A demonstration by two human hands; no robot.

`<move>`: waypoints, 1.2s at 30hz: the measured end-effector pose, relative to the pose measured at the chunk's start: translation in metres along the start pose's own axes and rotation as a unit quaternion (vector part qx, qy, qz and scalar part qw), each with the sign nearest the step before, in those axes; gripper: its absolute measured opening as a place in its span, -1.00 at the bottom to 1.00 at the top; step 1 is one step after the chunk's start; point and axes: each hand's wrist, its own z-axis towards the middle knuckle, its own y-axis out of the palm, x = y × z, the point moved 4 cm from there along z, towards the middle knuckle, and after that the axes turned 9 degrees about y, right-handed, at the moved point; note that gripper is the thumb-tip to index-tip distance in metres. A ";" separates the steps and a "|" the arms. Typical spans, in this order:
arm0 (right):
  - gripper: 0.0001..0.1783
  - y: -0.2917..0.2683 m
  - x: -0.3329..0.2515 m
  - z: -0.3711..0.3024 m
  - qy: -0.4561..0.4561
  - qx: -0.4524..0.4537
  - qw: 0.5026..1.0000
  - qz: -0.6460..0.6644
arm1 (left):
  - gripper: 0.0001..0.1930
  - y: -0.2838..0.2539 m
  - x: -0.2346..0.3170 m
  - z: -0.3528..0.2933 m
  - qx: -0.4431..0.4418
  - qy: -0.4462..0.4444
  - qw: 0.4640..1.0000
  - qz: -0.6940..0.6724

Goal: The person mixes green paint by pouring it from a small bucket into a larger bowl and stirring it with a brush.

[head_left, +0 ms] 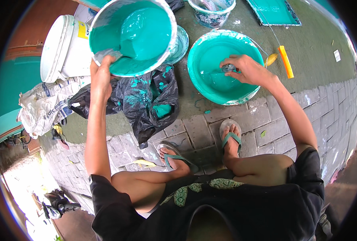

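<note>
Along front edge of concrete slab [319,56]: one teal basin [195,80] sitting beneath right hand [247,69], which is pinching one small dark object [228,68]; left hand [101,78] gripping rim of one paint bucket [101,38]. Toward slab's back edge: one tray [280,24] lying.

The ground is laid with grey paving blocks [335,120], joined along their far edge by a smooth grey-green concrete strip [315,60]. The blocks are marked in places by whitish spots, and a small green leaf [263,133] is seen on them. The left side is bounded by a teal wall [16,84] and a reddish-brown panel [38,24]. At lower left, pale ground [26,172] is washed out by strong daylight.
</note>
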 end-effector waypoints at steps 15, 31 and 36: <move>-0.71 -0.018 0.038 -0.011 0.122 0.131 0.984 -0.004 | -0.55 0.078 0.017 0.000 -0.040 0.196 0.978 0.061; -0.73 -0.034 0.013 -0.017 0.045 0.126 0.989 0.060 | -0.29 0.106 0.021 -0.003 -0.054 0.285 0.941 0.176; -0.73 -0.030 0.026 -0.012 -0.021 0.198 0.980 -0.022 | -0.29 0.111 0.026 -0.006 -0.037 0.365 0.904 0.221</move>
